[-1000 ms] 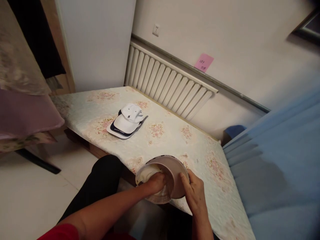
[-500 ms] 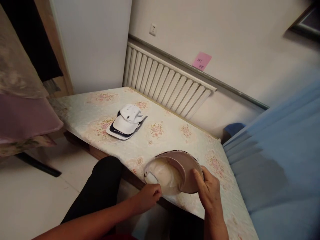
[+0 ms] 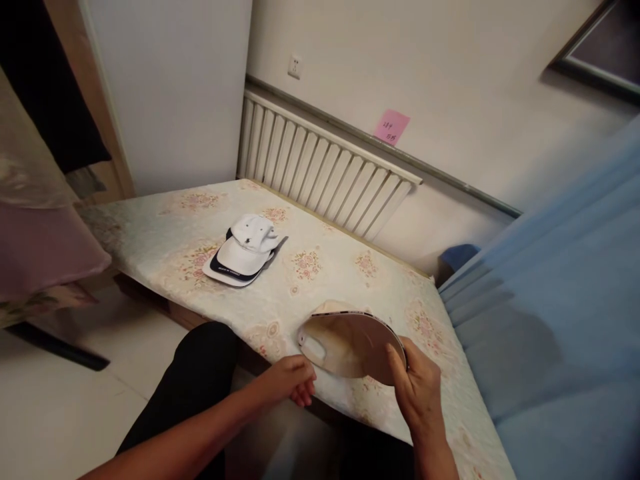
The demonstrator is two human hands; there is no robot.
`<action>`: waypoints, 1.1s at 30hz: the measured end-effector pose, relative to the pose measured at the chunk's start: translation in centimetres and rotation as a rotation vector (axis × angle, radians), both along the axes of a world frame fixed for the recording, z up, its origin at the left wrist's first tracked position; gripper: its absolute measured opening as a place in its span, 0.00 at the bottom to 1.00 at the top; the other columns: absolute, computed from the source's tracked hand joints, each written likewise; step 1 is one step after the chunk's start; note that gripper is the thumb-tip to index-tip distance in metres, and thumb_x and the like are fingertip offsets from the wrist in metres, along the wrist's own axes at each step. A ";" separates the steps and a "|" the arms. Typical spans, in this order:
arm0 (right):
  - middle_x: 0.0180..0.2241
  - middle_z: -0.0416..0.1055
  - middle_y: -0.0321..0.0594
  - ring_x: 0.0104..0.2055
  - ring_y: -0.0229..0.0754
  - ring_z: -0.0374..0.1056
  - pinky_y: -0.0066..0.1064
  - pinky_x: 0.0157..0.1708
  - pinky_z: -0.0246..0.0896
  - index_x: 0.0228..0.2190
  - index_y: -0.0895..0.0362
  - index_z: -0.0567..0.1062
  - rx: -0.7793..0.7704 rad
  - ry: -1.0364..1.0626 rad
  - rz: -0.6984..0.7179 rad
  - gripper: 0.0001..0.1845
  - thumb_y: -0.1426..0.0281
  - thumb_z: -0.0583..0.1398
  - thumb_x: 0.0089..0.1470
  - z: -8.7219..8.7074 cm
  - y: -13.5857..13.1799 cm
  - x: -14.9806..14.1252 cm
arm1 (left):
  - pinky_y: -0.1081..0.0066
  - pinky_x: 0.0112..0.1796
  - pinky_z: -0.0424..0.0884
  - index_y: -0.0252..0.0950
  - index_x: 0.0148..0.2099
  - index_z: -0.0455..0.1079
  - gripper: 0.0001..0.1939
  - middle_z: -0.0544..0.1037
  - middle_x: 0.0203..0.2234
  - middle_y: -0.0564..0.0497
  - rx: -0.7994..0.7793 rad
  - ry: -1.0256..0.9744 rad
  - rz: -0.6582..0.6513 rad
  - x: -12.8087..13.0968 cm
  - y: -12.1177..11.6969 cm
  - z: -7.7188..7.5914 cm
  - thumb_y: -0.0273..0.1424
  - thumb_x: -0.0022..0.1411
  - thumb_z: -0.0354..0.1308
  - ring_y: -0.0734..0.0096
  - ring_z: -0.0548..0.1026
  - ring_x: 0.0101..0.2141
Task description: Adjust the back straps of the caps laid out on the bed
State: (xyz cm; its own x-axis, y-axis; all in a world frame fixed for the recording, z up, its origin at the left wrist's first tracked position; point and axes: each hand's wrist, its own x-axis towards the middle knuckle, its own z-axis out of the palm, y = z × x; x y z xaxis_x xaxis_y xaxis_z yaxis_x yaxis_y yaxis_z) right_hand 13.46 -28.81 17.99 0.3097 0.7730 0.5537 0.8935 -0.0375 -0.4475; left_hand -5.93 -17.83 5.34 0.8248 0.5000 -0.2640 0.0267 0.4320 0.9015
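Note:
A pale cap (image 3: 335, 343) with a pinkish-brown brim is held just over the near edge of the bed, tipped so its underside and hollow crown face me. My right hand (image 3: 417, 383) grips the brim, thumb on the underside and fingers behind. Close to the cap's strap end is my left hand (image 3: 295, 381), its fingers curled with nothing seen in them; it looks apart from the cap. Farther back on the bed lies a stack of caps (image 3: 243, 253), a white one on top and a navy brim with pale lettering below.
The bed (image 3: 345, 287) has a flowered cover. A white radiator (image 3: 320, 163) runs along the wall behind it. A blue curtain (image 3: 560, 320) hangs at the right, and draped cloths (image 3: 60, 240) at the left. My dark-clad knee (image 3: 207, 353) is by the bed's front edge.
The cap has turned in my right hand, its brim swinging across to hide more of the crown. My left hand has come away from it, down and left. The view has shifted slightly.

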 end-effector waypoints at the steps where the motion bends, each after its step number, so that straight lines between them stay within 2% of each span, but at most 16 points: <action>1: 0.28 0.74 0.37 0.28 0.38 0.68 0.25 0.29 0.60 0.36 0.57 0.77 0.011 -0.011 0.021 0.16 0.61 0.53 0.59 -0.2 0.0 -0.1 | 0.69 0.30 0.67 0.33 0.36 0.65 0.22 0.75 0.26 0.48 -0.106 -0.099 0.009 0.0 0.1 1.1 0.49 0.55 0.55 0.69 0.74 0.25; 5: 0.28 0.74 0.36 0.29 0.37 0.69 0.24 0.29 0.60 0.37 0.56 0.76 0.037 -0.050 0.088 0.13 0.65 0.53 0.60 -0.7 -0.2 -0.4 | 0.64 0.41 0.69 0.30 0.43 0.67 0.26 0.77 0.36 0.40 -0.434 -0.320 0.076 0.1 1.0 4.4 0.50 0.59 0.53 0.60 0.77 0.38; 8: 0.28 0.73 0.36 0.29 0.36 0.69 0.24 0.29 0.60 0.37 0.56 0.75 0.037 -0.078 0.150 0.11 0.68 0.53 0.60 -0.9 -0.2 -0.8 | 0.62 0.47 0.67 0.25 0.49 0.66 0.31 0.75 0.45 0.33 -0.566 -0.392 0.083 0.4 1.9 5.8 0.51 0.61 0.50 0.54 0.74 0.47; 10: 0.28 0.72 0.36 0.29 0.36 0.68 0.25 0.30 0.60 0.38 0.56 0.75 0.029 -0.093 0.199 0.10 0.71 0.53 0.60 -1.1 -0.2 -1.1 | 0.62 0.49 0.66 0.25 0.52 0.65 0.30 0.73 0.48 0.33 -0.643 -0.438 0.097 0.8 2.1 6.4 0.49 0.62 0.51 0.53 0.72 0.50; 14: 0.27 0.70 0.37 0.29 0.36 0.67 0.26 0.30 0.59 0.40 0.56 0.74 0.039 -0.123 0.266 0.10 0.75 0.54 0.59 -1.7 -0.6 -1.6 | 0.61 0.50 0.66 0.33 0.55 0.64 0.22 0.76 0.45 0.43 -0.751 -0.524 0.220 1.5 1.8 7.5 0.38 0.62 0.55 0.58 0.75 0.46; 17: 0.30 0.71 0.38 0.31 0.37 0.67 0.28 0.32 0.61 0.43 0.56 0.73 0.081 -0.123 0.260 0.13 0.77 0.55 0.57 -2.7 -1.2 -1.6 | 0.60 0.49 0.67 0.33 0.55 0.64 0.19 0.78 0.40 0.45 -0.767 -0.528 0.286 1.8 1.5 8.0 0.30 0.62 0.54 0.63 0.76 0.41; 23: 0.39 0.74 0.42 0.40 0.41 0.69 0.30 0.38 0.64 0.45 0.54 0.72 0.150 -0.038 0.187 0.16 0.76 0.57 0.54 -5.8 -2.6 -1.7 | 0.69 0.37 0.71 0.29 0.54 0.65 0.19 0.79 0.35 0.45 -0.724 -0.447 0.268 1.7 1.6 7.2 0.27 0.61 0.52 0.67 0.77 0.32; 25: 0.41 0.74 0.42 0.40 0.42 0.69 0.31 0.38 0.65 0.45 0.53 0.73 0.112 0.077 0.120 0.16 0.73 0.60 0.52 -7.1 -2.9 -1.6 | 0.69 0.38 0.70 0.26 0.54 0.66 0.19 0.79 0.32 0.44 -0.721 -0.419 0.251 1.5 1.9 6.8 0.27 0.61 0.52 0.65 0.77 0.32; 27: 0.40 0.74 0.42 0.36 0.42 0.69 0.32 0.37 0.65 0.44 0.54 0.74 0.040 0.272 -0.002 0.19 0.70 0.64 0.47 -8.5 -3.3 -1.5 | 0.68 0.40 0.70 0.25 0.53 0.66 0.20 0.79 0.31 0.43 -0.731 -0.388 0.239 1.3 2.1 6.5 0.28 0.61 0.51 0.63 0.77 0.34; 30: 0.38 0.76 0.43 0.30 0.42 0.69 0.33 0.33 0.67 0.44 0.56 0.75 -0.051 0.764 -0.144 0.27 0.66 0.69 0.39 -10.2 -3.7 -1.7 | 0.67 0.40 0.69 0.24 0.53 0.67 0.20 0.80 0.30 0.42 -0.728 -0.346 0.252 0.9 2.5 6.1 0.28 0.60 0.52 0.61 0.78 0.34; 33: 0.36 0.77 0.43 0.28 0.41 0.71 0.32 0.29 0.67 0.44 0.56 0.76 -0.014 1.337 -0.085 0.28 0.61 0.70 0.38 -11.4 -3.9 -2.5 | 0.66 0.38 0.70 0.25 0.51 0.68 0.20 0.80 0.29 0.42 -0.713 -0.309 0.235 0.6 2.6 5.5 0.31 0.60 0.53 0.61 0.78 0.31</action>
State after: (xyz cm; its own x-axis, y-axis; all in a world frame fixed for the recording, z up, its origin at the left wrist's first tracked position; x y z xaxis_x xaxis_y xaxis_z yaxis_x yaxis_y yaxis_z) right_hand 10.92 -32.66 6.60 0.6508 0.7272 -0.2180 -0.2327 -0.0822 -0.9691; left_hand -5.34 -15.18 10.82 0.8071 0.4669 -0.3615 -0.3415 0.8685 0.3593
